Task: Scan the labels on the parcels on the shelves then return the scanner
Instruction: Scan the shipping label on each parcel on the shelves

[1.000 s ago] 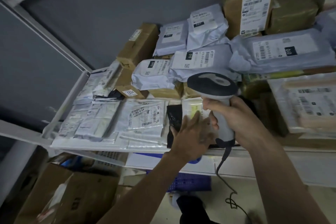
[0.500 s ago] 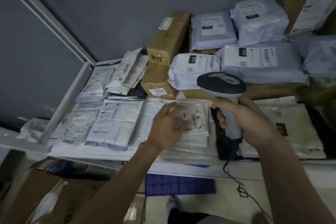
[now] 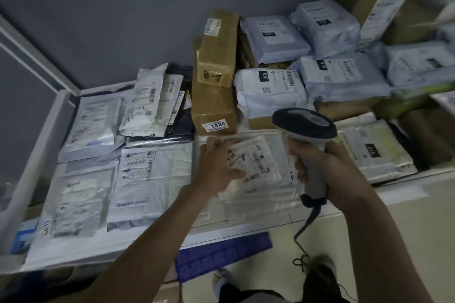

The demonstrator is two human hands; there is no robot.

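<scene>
many parcels: soft mailers and cardboard boxes cover the white shelf (image 3: pixel 236 230), stacked higher toward the back wall.
shelf: runs left to right across the view, with its pale front lip nearest the person.
tall box: a brown cardboard box (image 3: pixel 215 74) stands near the middle, with a sticker reading 1834 on its near end.
white bag: a white poly parcel (image 3: pixel 270 91) marked 010 lies just right of the tall box.
flat mailers: grey-white envelopes (image 3: pixel 152 179) lie flat on the left half of the shelf, overlapping one another.
clear parcel: a flat clear-wrapped parcel (image 3: pixel 256 165) with a barcode label lies at the front, between the two hands.
scanner: a grey and dark handheld barcode scanner (image 3: pixel 305 125) is held upright over the shelf, just right of the clear parcel, with its cable (image 3: pixel 305 226) hanging below the handle.
right hand: the right hand (image 3: pixel 330 167) has a closed grip round the scanner handle.
left hand: the left hand (image 3: pixel 216 167) rests on the clear parcel's left edge with its fingers curled at that edge.
floor: a blue perforated mat (image 3: pixel 221 253) lies below the shelf lip.
</scene>
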